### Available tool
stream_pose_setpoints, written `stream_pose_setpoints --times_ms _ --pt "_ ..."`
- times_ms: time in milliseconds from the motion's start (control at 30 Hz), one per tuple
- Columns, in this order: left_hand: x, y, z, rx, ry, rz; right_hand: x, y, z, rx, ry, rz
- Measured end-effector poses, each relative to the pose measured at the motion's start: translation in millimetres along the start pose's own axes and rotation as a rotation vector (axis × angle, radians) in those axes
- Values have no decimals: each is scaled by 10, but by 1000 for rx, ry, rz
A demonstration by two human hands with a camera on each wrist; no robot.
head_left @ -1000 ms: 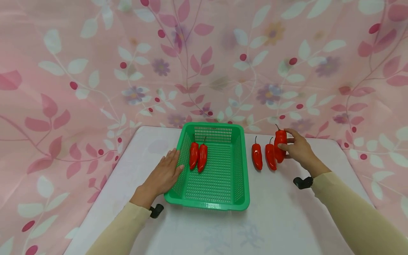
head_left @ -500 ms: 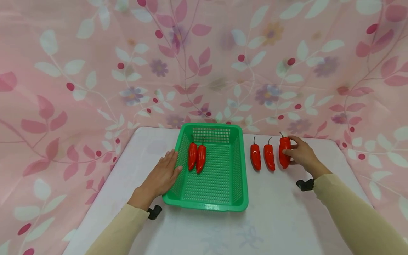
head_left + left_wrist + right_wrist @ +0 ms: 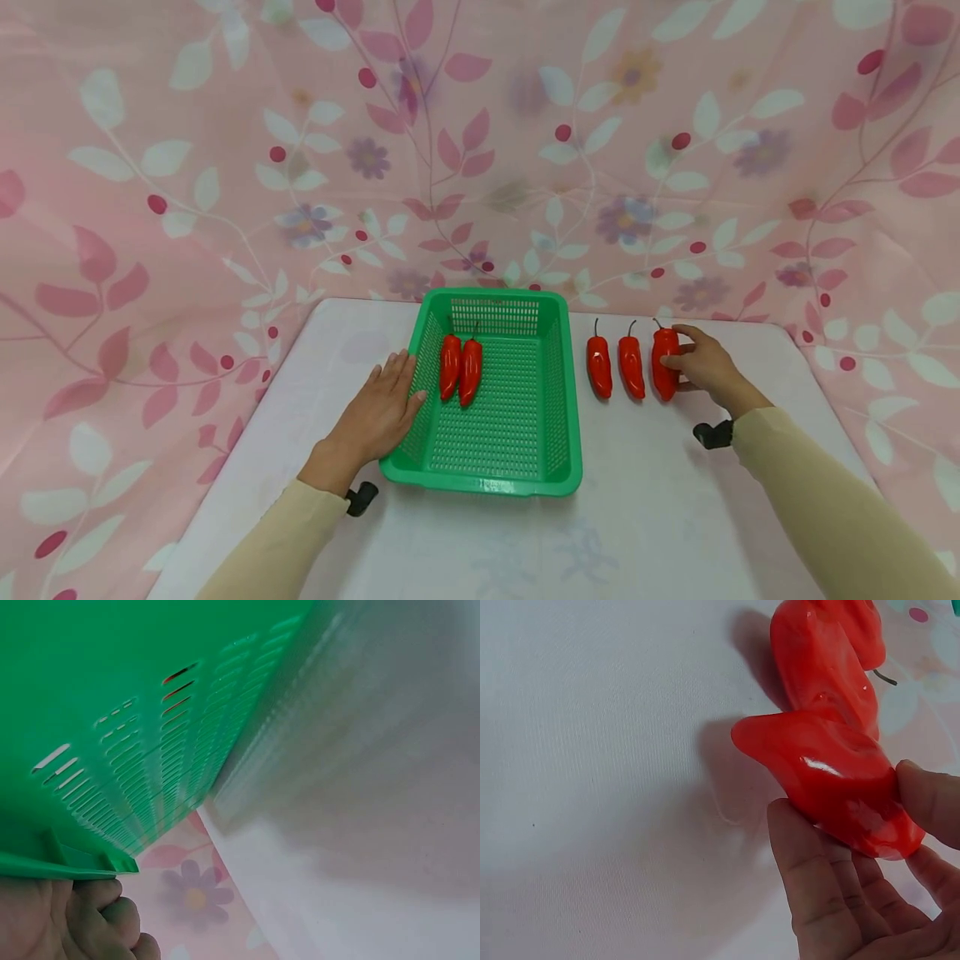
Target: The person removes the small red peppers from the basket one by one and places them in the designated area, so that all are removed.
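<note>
My right hand (image 3: 705, 367) holds a glossy red chili pepper (image 3: 664, 364) by its side, thumb and fingers around it. In the right wrist view this pepper (image 3: 840, 776) appears slightly above the white tabletop, its shadow beside it. Left of it lie two more red peppers, one near (image 3: 632, 367) and one farther left (image 3: 599, 367), stems pointing away. My left hand (image 3: 378, 408) rests on the left rim of a green plastic basket (image 3: 487, 486), fingers straight. Two red peppers, the left one (image 3: 450, 367) and the right one (image 3: 470, 372), lie side by side inside the basket.
A white cloth covers the table (image 3: 630, 500). Pink floral fabric (image 3: 480, 167) hangs behind and at the sides of the table. The basket's right wall (image 3: 567, 392) stands between its inside and the row of peppers.
The pepper in my right hand first moved right, away from its neighbour, and down toward the table. It then shifted slightly back left. My left hand stays on the basket rim.
</note>
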State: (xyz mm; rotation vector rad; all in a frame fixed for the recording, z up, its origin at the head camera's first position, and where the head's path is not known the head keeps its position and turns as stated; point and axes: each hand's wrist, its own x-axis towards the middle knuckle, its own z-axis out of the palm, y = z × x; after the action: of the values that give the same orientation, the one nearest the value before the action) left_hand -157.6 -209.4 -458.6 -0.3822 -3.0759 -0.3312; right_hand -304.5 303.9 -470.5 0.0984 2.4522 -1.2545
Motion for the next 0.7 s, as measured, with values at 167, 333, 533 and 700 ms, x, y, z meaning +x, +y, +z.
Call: stream_pose_setpoints --times_ms 167,333,533,700 --pt "3 -10 16 -17 -5 -4 42 4 39 -17 -19 15" --pt "10 -9 24 -38 -5 -9 69 22 81 -31 -18 17" --pt "0 -8 19 -57 -9 -17 128 76 123 -61 -1 9" --pt "-5 -17 21 -63 -8 -22 171 127 168 -94 16 -5"
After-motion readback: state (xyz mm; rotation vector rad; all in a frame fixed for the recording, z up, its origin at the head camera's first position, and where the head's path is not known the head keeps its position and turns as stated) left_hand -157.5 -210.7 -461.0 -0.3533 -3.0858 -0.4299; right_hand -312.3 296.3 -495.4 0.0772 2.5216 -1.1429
